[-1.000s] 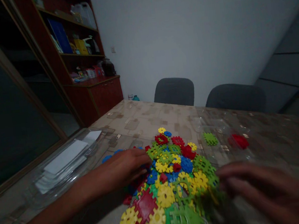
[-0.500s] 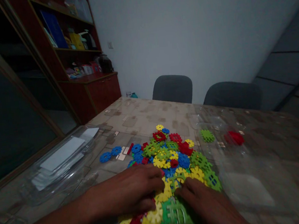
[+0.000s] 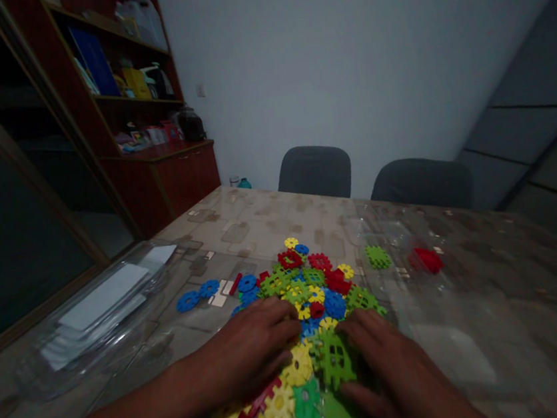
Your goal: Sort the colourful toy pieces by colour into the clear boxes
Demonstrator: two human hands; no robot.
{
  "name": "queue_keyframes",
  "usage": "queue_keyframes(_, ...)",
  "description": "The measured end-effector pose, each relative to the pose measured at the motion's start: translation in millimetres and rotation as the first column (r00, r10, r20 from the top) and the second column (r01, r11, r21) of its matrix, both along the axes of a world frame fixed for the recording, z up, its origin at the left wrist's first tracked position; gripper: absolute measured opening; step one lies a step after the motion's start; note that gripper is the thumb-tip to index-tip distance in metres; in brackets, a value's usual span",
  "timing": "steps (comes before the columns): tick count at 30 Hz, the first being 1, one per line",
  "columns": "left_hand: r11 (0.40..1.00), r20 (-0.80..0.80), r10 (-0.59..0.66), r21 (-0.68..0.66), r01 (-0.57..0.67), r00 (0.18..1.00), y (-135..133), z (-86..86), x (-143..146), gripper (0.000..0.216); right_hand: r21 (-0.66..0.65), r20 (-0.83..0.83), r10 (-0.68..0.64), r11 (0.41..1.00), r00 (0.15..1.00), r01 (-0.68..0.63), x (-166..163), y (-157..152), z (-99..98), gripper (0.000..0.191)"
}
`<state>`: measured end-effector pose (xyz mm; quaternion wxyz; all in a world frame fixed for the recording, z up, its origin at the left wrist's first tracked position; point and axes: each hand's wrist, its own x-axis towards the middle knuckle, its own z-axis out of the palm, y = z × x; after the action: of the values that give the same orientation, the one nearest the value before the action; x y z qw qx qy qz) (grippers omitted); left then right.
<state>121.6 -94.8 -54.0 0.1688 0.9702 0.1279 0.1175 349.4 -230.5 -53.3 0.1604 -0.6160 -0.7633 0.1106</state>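
Note:
A heap of plastic building pieces [image 3: 297, 364] in yellow, green, red and blue spreads across the table before me. My left hand [image 3: 256, 339] rests on the heap's left side, fingers curled down beside a yellow flower-shaped piece; whatever is under the fingertips is hidden. On the other side, my right hand [image 3: 391, 364] has its thumb and fingers at the edge of a green window-shaped building piece [image 3: 334, 358], which lies tilted over the pile. Red gear-edged pieces [image 3: 319, 262] and a blue round piece [image 3: 333, 303] show farther back.
Clear plastic packaging with white cards [image 3: 105, 299] lies at left. To the right are a green piece [image 3: 378, 257], a red piece [image 3: 426, 260] and more clear packaging [image 3: 450, 350]. Two grey chairs [image 3: 314, 171] stand beyond the table [image 3: 259, 218]; a cabinet [image 3: 165, 182] is at back left.
My right hand has opened wider and now has a green window-shaped piece at its fingers, raised to a new angle. My left hand stays on the heap. The view has shifted slightly.

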Motion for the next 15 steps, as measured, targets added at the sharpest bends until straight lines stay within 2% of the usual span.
queue_keyframes(3,1.0,-0.017,-0.002,-0.007,0.002,1.0,-2,-2.4,1,0.016,0.0,0.031,-0.009,1.0,0.999,0.009,-2,6,-6.8,0.054)
queue_keyframes(6,1.0,-0.026,0.0,-0.001,-0.001,1.0,-2,-1.0,0,0.015,-0.048,0.047,0.04,0.998,0.998,-0.037,-7,10,-14.1,0.063)
queue_keyframes(8,1.0,-0.021,0.005,0.004,-0.005,1.0,-1,0.7,0,0.014,-0.061,0.025,0.034,0.998,0.999,-0.032,-9,11,-13.1,0.062)
queue_keyframes(12,1.0,0.032,0.005,0.015,-0.005,0.999,0,0.7,1,0.018,-0.038,-0.021,-0.026,0.999,0.999,0.025,-9,9,-5.0,0.048)
queue_keyframes(15,0.999,0.044,0.024,0.026,-0.025,0.999,3,0.9,0,0.027,-0.038,-0.011,-0.007,0.999,1.0,0.006,-8,6,-7.6,0.058)
